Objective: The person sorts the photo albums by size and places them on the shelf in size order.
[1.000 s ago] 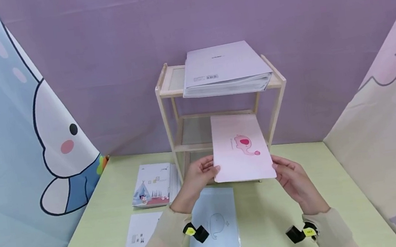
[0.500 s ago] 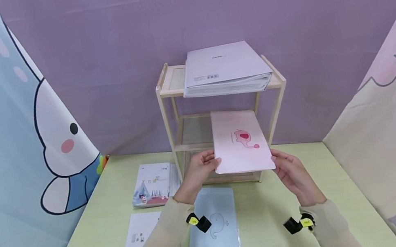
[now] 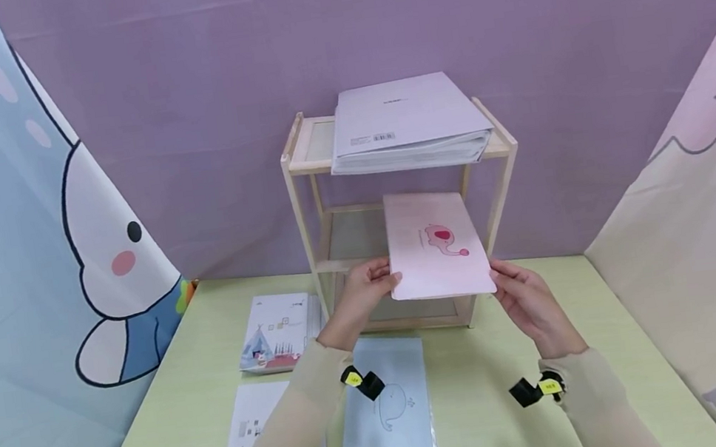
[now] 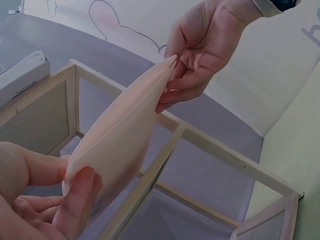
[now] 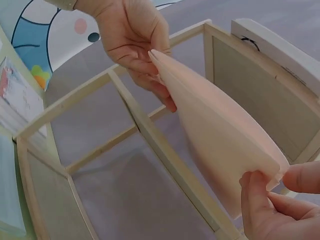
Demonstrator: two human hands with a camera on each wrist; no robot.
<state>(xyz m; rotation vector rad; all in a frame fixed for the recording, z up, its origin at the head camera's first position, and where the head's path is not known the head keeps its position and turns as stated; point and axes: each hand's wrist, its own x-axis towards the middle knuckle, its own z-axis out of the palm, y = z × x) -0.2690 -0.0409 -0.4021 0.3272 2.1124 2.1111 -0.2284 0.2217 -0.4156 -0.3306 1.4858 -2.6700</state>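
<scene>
With both hands I hold a pink notebook [image 3: 428,245] with a red elephant on its cover. It lies nearly flat, its far part in the middle opening of a small wooden shelf rack [image 3: 303,215], below the top board. My left hand [image 3: 363,294] pinches its near left corner, thumb on top and fingers beneath. Opposite, my right hand [image 3: 528,299] pinches the near right corner. In the left wrist view the notebook [image 4: 117,130] bows, its two covers slightly apart. Its underside [image 5: 215,145] shows pale in the right wrist view.
White binders or large books [image 3: 406,121] lie on the rack's top. A blue notebook [image 3: 389,421] with a whale lies on the green table [image 3: 487,401] in front. Two white book stacks, one farther [image 3: 273,331] and one nearer [image 3: 249,431], lie at left. Purple cloth [image 3: 189,162] hangs behind.
Both hands have moved forward, taking the pink notebook away from me and farther into the rack's middle opening. The books on the table and on top stay put.
</scene>
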